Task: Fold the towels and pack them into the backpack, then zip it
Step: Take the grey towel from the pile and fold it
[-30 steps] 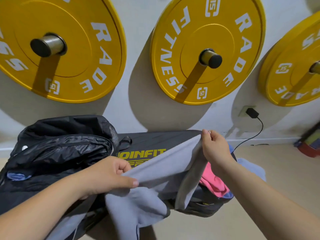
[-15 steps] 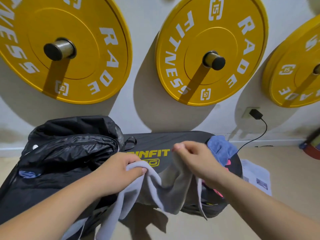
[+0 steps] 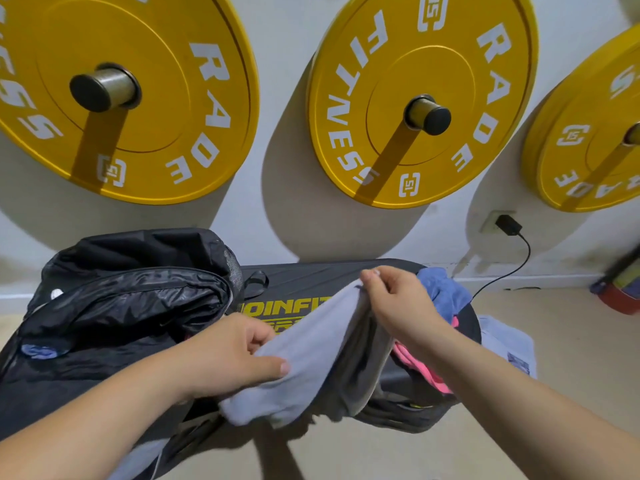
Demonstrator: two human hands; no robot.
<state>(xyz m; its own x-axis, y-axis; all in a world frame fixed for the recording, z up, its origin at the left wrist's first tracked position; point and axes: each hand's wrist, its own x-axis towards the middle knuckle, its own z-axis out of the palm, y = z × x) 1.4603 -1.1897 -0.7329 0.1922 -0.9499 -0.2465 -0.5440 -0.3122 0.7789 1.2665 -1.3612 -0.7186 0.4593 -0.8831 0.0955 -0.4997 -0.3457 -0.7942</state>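
Leftmost, the black backpack (image 3: 131,306) lay slumped on the near end of the black JOINFIT platform (image 3: 329,271), its shiny fabric crumpled. Whether its zip mouth stood open could not be told from this angle.

Just right of it, the left hand (image 3: 228,358) pinched the lower edge of the grey towel (image 3: 311,362) between thumb and curled fingers. The towel ran up and to the right as a slack band, and a loose tail hung below the platform's front edge.

The right hand (image 3: 398,303) held the towel's upper corner in a fingertip pinch, raised above the platform. Behind that wrist sat a blue towel (image 3: 443,292), with a pink towel (image 3: 426,368) bunched beneath the forearm. Both were unfolded and lay near the platform's right end. A printed sheet (image 3: 509,341) lay on the floor beyond.

The fold looked likely to go crooked. The two pinched points were not level, and the cloth sagged between them, so bringing them together could trap a twist. The light fingertip hold might also let the soft corner slip. The hanging tail could brush the floor, and a sweep of the right forearm might push the blue towel off the end.
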